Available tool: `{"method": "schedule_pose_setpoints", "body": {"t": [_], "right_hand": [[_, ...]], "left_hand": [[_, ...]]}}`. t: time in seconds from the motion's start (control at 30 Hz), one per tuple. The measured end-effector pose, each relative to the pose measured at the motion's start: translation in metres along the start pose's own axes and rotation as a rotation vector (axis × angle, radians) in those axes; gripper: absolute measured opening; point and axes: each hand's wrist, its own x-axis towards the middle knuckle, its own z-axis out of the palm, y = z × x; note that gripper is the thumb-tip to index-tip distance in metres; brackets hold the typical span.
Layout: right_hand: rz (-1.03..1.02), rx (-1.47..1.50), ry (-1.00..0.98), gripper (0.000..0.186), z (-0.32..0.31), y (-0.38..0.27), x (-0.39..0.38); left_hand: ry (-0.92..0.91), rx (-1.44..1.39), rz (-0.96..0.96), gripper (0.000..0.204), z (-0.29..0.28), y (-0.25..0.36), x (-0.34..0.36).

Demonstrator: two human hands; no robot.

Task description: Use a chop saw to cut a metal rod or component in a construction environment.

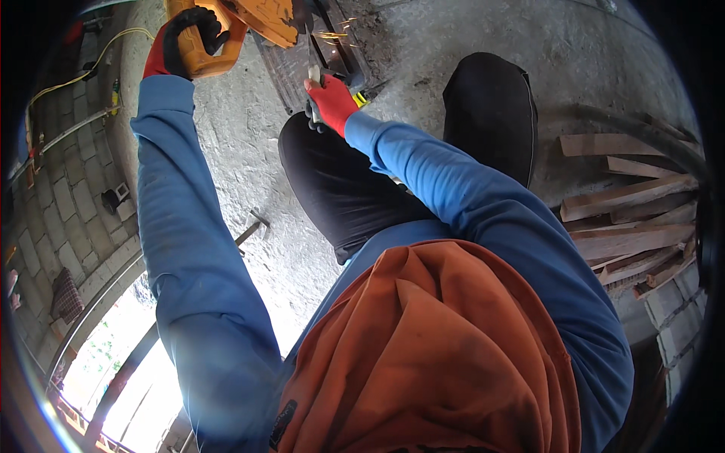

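Left hand (183, 47), red-black glove, fingers wrapped round angular orange handle (199, 63) of power tool (266, 20), over flat dark base (284, 74). Right hand (332, 100) clenched on slim pale-ended piece (314, 73), near sparks (332, 35). Floor (249, 140): rough concrete.

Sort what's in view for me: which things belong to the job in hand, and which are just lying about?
In the job:
orange power tool, held in the left grip
thin pale piece, held in the right grip
dark base below the sparks

Apparently just lying about:
hammer, apart from both grips
wooden planks, off to the right
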Motion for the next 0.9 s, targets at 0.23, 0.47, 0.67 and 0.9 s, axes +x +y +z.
{"method": "schedule_pose_setpoints", "body": {"t": [0.23,0.47,0.67,0.9], "right_hand": [[-0.066,-0.145,0.126,0.041,-0.020,-0.007,0.052],[0.013,0.166,-0.072,0.030,0.006,-0.010,-0.001],[-0.089,-0.078,0.093,0.041,-0.013,-0.017,0.041],[0.036,0.261,-0.117,0.023,-0.003,-0.017,-0.015]], "left_hand": [[0.010,0.019,0.017,0.030,0.021,-0.006,0.013],[0.025,0.004,-0.010,0.030,-0.012,0.003,-0.006],[-0.052,-0.074,-0.052,0.028,-0.008,-0.007,0.018],[-0.016,-0.039,-0.053,0.027,-0.014,-0.003,0.006]]}}
